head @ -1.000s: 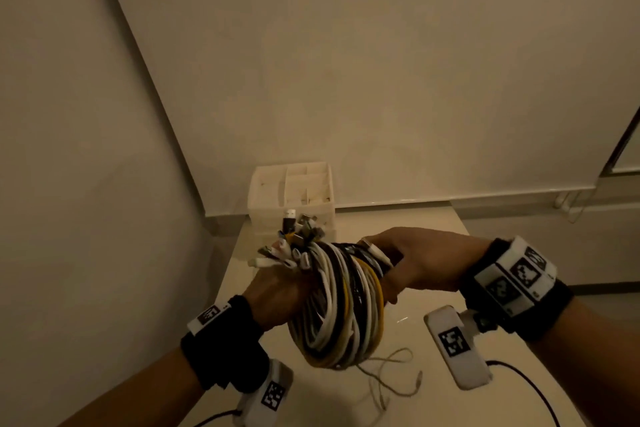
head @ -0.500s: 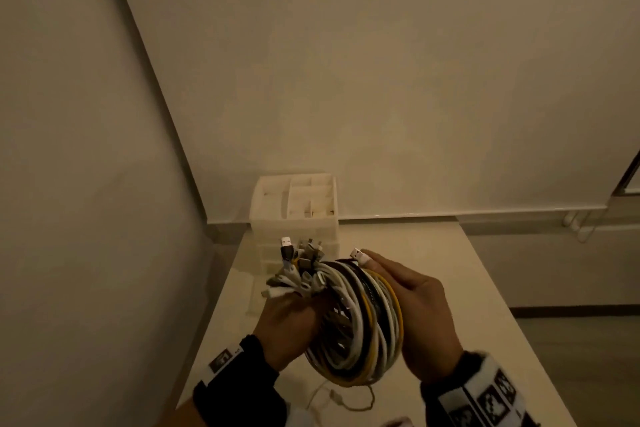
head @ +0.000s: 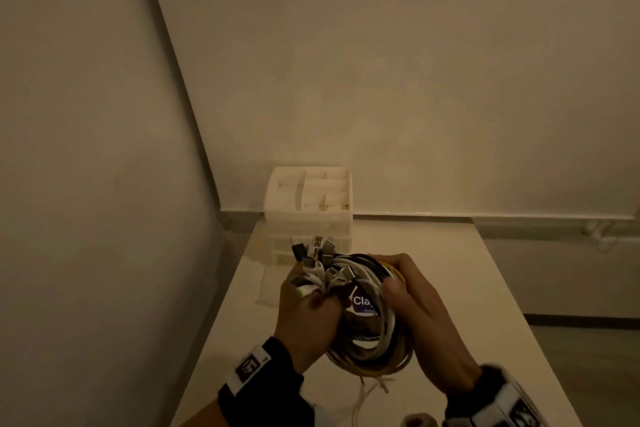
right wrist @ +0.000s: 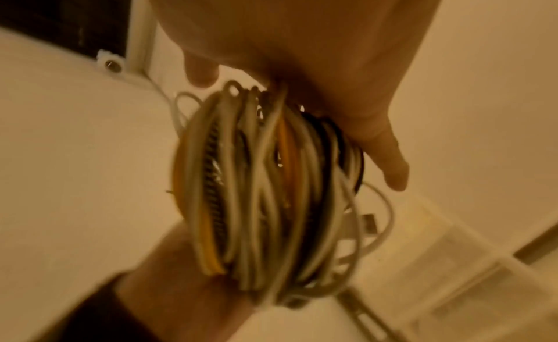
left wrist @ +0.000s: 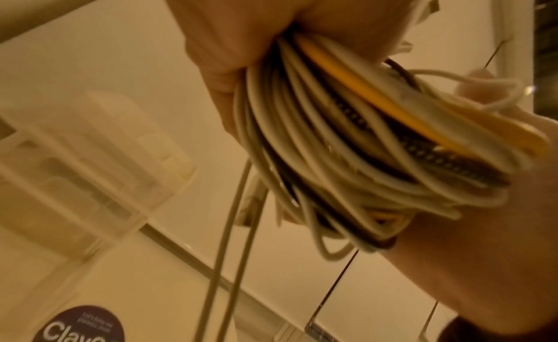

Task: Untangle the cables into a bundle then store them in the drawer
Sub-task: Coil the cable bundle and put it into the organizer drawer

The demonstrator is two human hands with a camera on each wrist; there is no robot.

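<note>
you've got the cable bundle squeezed between both hands, left hand fisted round the plug ends, right hand cupping the coil, drawer unit straight ahead

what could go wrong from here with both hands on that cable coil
1. Loose strands hang below the cable coil; they may snag on the table edge or the drawer unit.
2. The plug ends fan out above the left hand; they could catch going into a drawer.
3. The right hand only cups one side, so if either grip eases, the untied loops may spring apart.
</note>
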